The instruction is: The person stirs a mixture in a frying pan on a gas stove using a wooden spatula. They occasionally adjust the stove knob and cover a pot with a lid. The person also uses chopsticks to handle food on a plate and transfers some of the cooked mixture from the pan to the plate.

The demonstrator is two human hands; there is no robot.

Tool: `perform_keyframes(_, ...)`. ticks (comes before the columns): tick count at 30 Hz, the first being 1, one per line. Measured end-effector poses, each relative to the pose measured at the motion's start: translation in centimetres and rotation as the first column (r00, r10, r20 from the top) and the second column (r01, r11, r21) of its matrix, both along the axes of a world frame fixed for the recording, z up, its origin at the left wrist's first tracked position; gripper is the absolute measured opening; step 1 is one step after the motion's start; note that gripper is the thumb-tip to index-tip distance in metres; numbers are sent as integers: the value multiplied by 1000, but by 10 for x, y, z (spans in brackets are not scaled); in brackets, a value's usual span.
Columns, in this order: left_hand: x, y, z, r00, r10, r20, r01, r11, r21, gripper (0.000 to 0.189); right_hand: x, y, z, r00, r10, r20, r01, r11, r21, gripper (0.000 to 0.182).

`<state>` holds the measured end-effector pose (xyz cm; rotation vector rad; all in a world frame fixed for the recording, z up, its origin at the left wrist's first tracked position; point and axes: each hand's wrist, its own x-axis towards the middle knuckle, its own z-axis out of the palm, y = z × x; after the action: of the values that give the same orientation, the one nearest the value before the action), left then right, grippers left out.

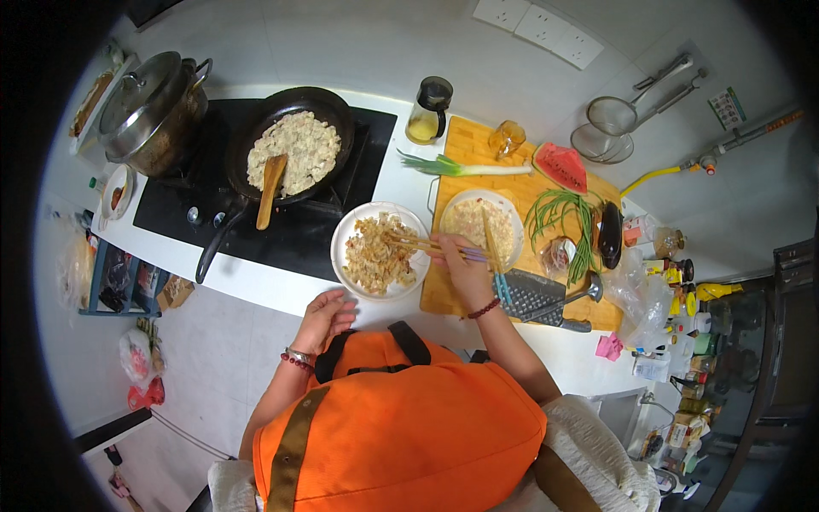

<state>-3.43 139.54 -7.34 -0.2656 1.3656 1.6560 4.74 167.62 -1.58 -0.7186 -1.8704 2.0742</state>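
Note:
My right hand [462, 265] grips a pair of wooden chopsticks [413, 243] with purple ends, their tips in browned, shredded food [379, 253] heaped on a white plate [341, 264]. Just below that plate, my left hand [327, 318] hangs near the counter edge with fingers loosely apart, holding nothing. Right of the plate stands a white bowl [450, 200] of pale, chunky mixture. A second pair of chopsticks with blue ends [500, 285] leans in it. On the hob, a black frying pan [238, 144] holds pale, lumpy food [301, 144] and a wooden spatula [272, 192].
A lidded steel pot [153, 121] stands left of the pan, whose handle [217, 246] juts past the hob. The cutting board [441, 291] bears a cleaver [534, 296], a ladle [595, 288], a leek [467, 168], watermelon [560, 166], long beans [579, 237] and an eggplant [610, 235].

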Motion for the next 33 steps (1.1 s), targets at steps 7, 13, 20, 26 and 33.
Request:
perform_keyframes(7,1,-3,-1,1000,-6,2,6,1000,8,31,0,-1,7,999,-6,-45,10,996,89,27)
perform_keyframes(13,0,-5,-2,1000,-4,2,4,1000,3,30,13,-8,68,989,-4,-147,22,993,118,28)
perform_keyframes(20,0,-4,-6,1000,-15,-4,15,1000,2,30,-8,-7,13,996,84,-43,-73,974,212,28)
perform_keyframes(26,2,-9,-3,1000,8,7,-8,1000,5,32,-21,-7,-12,999,-4,-40,7,997,73,31)
perform_keyframes(33,2,-13,-3,1000,22,4,-22,1000,6,32,-22,-20,-10,1000,-20,17,21,998,-54,31)
